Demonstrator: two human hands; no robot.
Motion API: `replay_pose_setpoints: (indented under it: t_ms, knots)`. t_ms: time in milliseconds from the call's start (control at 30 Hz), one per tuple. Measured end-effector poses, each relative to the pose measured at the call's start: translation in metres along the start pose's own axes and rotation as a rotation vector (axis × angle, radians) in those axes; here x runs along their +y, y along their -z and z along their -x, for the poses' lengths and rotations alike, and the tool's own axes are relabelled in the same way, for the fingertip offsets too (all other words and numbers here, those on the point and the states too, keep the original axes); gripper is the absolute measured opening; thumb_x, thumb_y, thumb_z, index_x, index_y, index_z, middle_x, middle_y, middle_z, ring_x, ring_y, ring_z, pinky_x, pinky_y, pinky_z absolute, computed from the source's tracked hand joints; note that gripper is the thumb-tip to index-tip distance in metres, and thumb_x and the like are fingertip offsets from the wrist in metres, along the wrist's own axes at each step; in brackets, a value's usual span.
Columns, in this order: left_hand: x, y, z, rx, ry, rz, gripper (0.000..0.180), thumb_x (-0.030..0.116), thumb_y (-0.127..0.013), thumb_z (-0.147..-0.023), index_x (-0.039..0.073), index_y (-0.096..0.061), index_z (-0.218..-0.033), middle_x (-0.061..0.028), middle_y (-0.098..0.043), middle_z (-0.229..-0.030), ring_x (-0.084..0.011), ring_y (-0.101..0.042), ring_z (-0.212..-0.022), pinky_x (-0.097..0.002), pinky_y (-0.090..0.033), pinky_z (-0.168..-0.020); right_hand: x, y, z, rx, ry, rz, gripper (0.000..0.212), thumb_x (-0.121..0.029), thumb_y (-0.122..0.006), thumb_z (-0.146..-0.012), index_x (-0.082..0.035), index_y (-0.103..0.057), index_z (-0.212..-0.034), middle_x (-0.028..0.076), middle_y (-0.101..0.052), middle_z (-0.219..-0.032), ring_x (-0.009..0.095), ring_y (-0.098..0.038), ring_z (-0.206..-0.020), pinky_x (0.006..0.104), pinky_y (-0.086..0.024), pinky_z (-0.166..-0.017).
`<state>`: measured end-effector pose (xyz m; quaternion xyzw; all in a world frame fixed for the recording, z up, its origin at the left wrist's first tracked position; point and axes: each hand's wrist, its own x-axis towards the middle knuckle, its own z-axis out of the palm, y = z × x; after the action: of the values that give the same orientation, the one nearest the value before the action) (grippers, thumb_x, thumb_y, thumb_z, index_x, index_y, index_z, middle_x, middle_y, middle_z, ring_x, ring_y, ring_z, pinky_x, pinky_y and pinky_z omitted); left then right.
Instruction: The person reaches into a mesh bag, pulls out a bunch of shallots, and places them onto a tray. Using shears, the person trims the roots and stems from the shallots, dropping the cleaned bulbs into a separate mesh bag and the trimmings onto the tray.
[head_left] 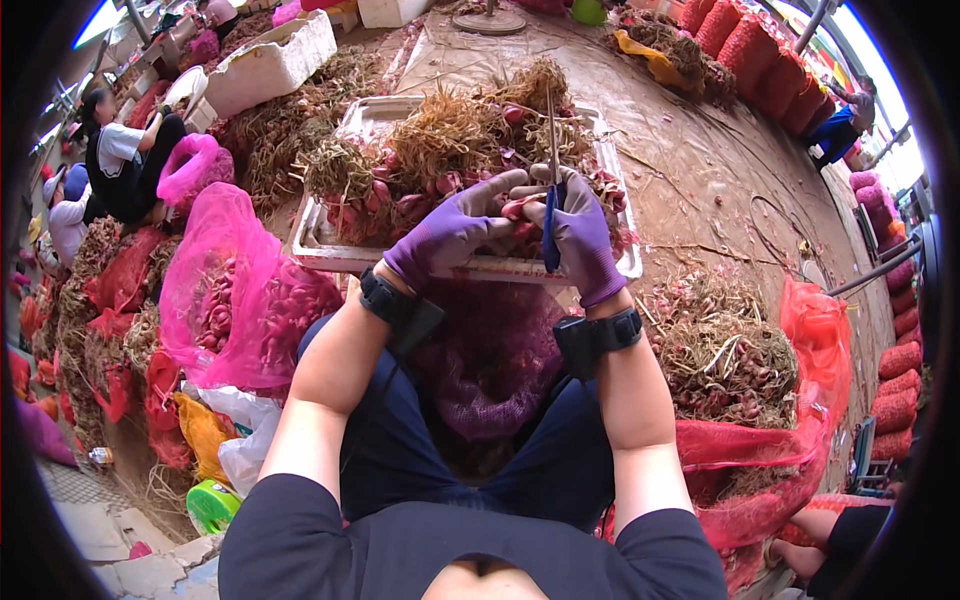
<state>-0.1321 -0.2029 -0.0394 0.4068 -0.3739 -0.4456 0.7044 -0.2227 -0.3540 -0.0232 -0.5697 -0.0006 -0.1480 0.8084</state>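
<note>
Both my hands wear purple gloves with greyish palms and meet over the near side of a white tray (345, 260). On the tray lies a heap of red shallots (375, 195) with dry, straw-coloured stems and roots. Pinched in the fingers of my left hand (455, 228) is a small red shallot (516, 209). My right hand (583, 230) grips a pair of scissors (551, 240) by the blue handles, blades pointing away over the heap. The scissors are right beside the shallot; whether the blades touch it, I cannot tell. The gloves hide part of the handles.
A purple mesh bag (485, 390) hangs between my knees below the tray. To the left stands a pink mesh bag (215, 300) of shallots; to the right, a red mesh bag (815, 350) beside a shallot heap (725, 360). People sit at left, near a white foam box (275, 65).
</note>
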Motion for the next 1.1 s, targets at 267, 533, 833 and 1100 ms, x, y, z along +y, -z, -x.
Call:
replay_pose_setpoints:
  t_ms: [267,533,833,1100]
  knots:
    - [0.002,0.006,0.001,0.126,-0.069,0.112,0.052,0.007,-0.054,-0.093,0.008,-0.036,-0.141,-0.0025,-0.059,-0.105,-0.0094,-0.058,-0.096,-0.0232,-0.047,-0.083,0.032,0.049,-0.016,0.453,-0.020,0.656,0.038,0.003,-0.063,-0.080,0.000,-0.047,-0.114,0.008,-0.064,-0.090,0.012,-0.062,-0.072,0.0227,-0.052,-0.062]
    - [-0.014,0.001,-0.005,0.424,-0.235,-0.516,0.038,0.000,-0.058,-0.087,0.001,-0.053,-0.125,-0.0033,-0.061,-0.112,-0.0103,-0.057,-0.101,-0.0236,-0.046,-0.088,0.025,-0.012,-0.002,0.180,0.417,0.409,0.040,0.000,-0.071,-0.075,-0.005,-0.053,-0.110,0.004,-0.063,-0.091,0.011,-0.061,-0.081,0.0249,-0.049,-0.072]
    - [-0.024,0.002,-0.002,0.480,-0.230,-0.686,0.042,0.002,-0.060,-0.081,-0.002,-0.053,-0.122,-0.0026,-0.062,-0.105,-0.0081,-0.056,-0.098,-0.0236,-0.045,-0.087,0.013,-0.012,0.006,0.281,0.510,1.011,0.043,0.000,-0.073,-0.066,-0.012,-0.056,-0.104,0.007,-0.064,-0.076,0.024,-0.062,-0.070,0.0352,-0.047,-0.062]
    - [-0.012,-0.007,-0.001,0.225,0.082,0.239,0.044,0.019,-0.058,-0.090,0.006,-0.046,-0.130,-0.0039,-0.056,-0.121,-0.0155,-0.059,-0.104,-0.0297,-0.048,-0.091,0.011,-0.009,0.007,0.209,0.636,1.034,0.037,-0.005,-0.073,-0.066,-0.012,-0.058,-0.099,0.006,-0.061,-0.069,0.026,-0.060,-0.065,0.0361,-0.047,-0.060]
